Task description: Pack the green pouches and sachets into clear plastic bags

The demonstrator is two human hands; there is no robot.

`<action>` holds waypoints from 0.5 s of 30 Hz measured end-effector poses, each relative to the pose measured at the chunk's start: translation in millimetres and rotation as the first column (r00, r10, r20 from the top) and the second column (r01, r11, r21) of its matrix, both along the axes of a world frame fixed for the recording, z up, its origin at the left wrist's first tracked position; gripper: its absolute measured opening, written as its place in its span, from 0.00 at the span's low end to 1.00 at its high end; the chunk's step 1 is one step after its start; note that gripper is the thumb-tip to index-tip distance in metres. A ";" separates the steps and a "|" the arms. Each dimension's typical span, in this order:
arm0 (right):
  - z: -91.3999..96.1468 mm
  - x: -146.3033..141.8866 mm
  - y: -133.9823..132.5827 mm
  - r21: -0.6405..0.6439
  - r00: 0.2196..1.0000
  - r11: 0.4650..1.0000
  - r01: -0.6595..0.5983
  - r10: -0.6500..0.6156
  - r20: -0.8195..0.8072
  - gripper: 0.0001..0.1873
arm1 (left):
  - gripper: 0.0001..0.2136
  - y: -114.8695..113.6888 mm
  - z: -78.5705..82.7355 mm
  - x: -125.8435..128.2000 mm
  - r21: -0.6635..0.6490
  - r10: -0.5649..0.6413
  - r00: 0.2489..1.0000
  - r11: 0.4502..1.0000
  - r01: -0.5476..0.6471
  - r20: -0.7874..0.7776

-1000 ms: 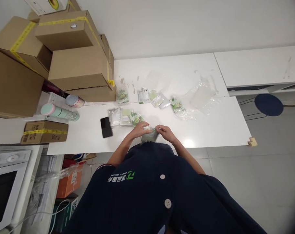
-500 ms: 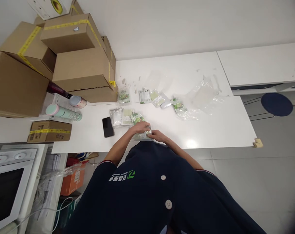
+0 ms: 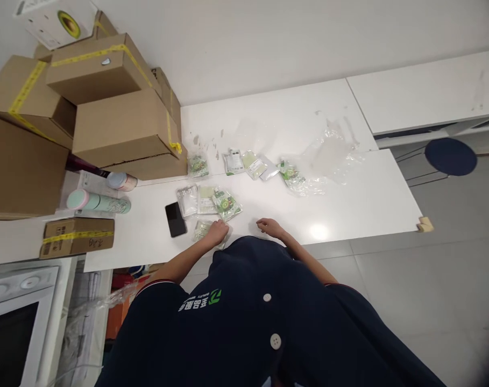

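My left hand [image 3: 218,231] is closed on a pale green plastic packet [image 3: 202,229], low over the table's front edge. Part of that packet is hidden under my fingers. Off to its right, my right hand [image 3: 270,228] is empty, with its fingers loosely apart. Just beyond my left hand lies a green printed packet [image 3: 226,204] with a round fruit picture. It overlaps a pale green labelled packet [image 3: 206,200], and a clear packet with whitish contents [image 3: 187,200] sits beside that. A black phone [image 3: 175,219] rests left of these packets.
Farther back lie several more packets [image 3: 253,164] and crumpled clear plastic wrap [image 3: 328,156]. Stacked cardboard boxes [image 3: 119,123] rise at the left, near a mint-green bottle [image 3: 101,202]. A microwave [image 3: 14,317] stands lower left. A dark blue stool [image 3: 451,156] is at the right.
My hands have come apart. My left hand has moved left with the pale green packet, while my right hand has let go and shifted slightly right. The view has tilted a little.
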State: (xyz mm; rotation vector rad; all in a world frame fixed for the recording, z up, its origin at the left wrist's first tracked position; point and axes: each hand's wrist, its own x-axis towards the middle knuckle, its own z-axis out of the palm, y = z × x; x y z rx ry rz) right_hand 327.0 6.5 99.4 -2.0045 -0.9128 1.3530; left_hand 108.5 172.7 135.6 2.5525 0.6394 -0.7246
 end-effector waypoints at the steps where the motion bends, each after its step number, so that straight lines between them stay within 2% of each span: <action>1: -1.6 6.4 -3.9 -0.006 0.999 0.999 0.046 -0.046 0.017 0.11 | 0.11 -2.7 0.6 -1.5 0.039 0.003 1.000 0.999 -0.004 0.014; 5: -4.9 43.1 -15.1 -0.010 0.967 0.974 0.226 -0.223 0.123 0.10 | 0.15 -4.8 1.2 -7.4 0.111 0.027 0.999 0.993 -0.025 -0.018; 9: 2.5 87.8 -9.6 0.062 0.872 0.919 0.389 -0.389 0.296 0.14 | 0.09 3.5 5.4 -2.7 0.029 0.024 0.995 0.999 -0.022 -0.095; 12: 10.3 111.6 10.1 0.137 0.768 0.896 0.423 -0.435 0.470 0.17 | 0.09 16.8 13.3 22.8 -0.023 0.024 0.997 0.999 -0.026 -0.071; 14: 12.1 121.1 25.6 0.132 0.676 0.906 0.402 -0.392 0.624 0.20 | 0.12 31.8 17.3 51.1 -0.048 0.103 0.994 0.994 -0.102 0.025; 15: 11.4 124.8 32.2 0.090 0.644 0.915 0.392 -0.343 0.684 0.24 | 0.13 41.5 18.0 67.1 -0.056 0.158 0.984 0.987 -0.154 0.080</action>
